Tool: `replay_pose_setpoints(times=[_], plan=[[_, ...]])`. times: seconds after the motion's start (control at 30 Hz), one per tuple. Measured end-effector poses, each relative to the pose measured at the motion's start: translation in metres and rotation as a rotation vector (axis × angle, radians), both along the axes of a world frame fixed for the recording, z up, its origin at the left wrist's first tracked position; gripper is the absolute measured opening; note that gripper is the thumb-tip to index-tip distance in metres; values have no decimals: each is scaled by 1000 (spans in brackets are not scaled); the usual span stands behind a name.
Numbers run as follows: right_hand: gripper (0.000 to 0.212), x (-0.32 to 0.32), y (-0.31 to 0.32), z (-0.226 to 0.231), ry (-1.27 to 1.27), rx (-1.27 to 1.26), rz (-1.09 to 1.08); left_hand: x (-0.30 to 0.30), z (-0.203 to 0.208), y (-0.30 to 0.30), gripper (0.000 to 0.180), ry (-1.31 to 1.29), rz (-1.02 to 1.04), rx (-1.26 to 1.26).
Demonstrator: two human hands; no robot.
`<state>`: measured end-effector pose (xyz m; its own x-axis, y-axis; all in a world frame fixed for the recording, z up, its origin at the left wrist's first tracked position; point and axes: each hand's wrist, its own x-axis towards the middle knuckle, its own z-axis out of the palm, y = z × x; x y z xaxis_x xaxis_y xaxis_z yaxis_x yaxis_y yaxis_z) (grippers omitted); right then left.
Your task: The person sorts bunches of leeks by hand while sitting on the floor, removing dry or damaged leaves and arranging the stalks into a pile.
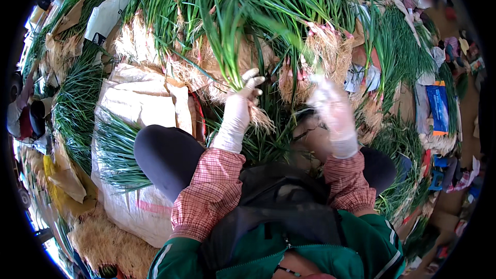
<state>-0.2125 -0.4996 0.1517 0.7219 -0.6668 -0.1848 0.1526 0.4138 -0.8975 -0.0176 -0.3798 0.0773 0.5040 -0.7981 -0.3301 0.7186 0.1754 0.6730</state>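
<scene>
Two gloved hands at work, centre. Left hand (243, 101) clenched round a bunch (227, 36) just above its roots; leaves fan up, far side. Right hand (333, 111) blurred; grip cannot be told; near a rooted clump (325, 46). Judged early: large onion heap (289, 0) unsorted far; few stalks (116, 150) laid on sack (139, 98), left.

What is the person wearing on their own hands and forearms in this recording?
Both hands wear thin, whitish, translucent disposable gloves: the left hand and the right hand, which looks blurred. Each forearm is covered by a red-and-white checked fabric oversleeve, gathered at wrist and elbow. Above these show the dark green jacket sleeves with white stripes. No markings are legible on the gloves.
</scene>
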Motion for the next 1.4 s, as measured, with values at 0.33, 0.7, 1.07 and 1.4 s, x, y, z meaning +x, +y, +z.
replay_pose_setpoints(times=[0.33, 0.7, 1.07, 1.4], plan=[[36, -131, -38, 91, -194, -289, -512, -10, 18, -17, 29, -54, -23, -94], [32, -160, -108, 20, 1073, -1244, -435, -15, -8, -37, 22, 93, 37, 1], [17, 109, -103, 11, 1285, -2017, 145, -14, -12, -50, 32, 360, -114, -172], [27, 121, -36, -72, 600, -479, 76, -18, -26, -43, 12, 14, -89, 174]])
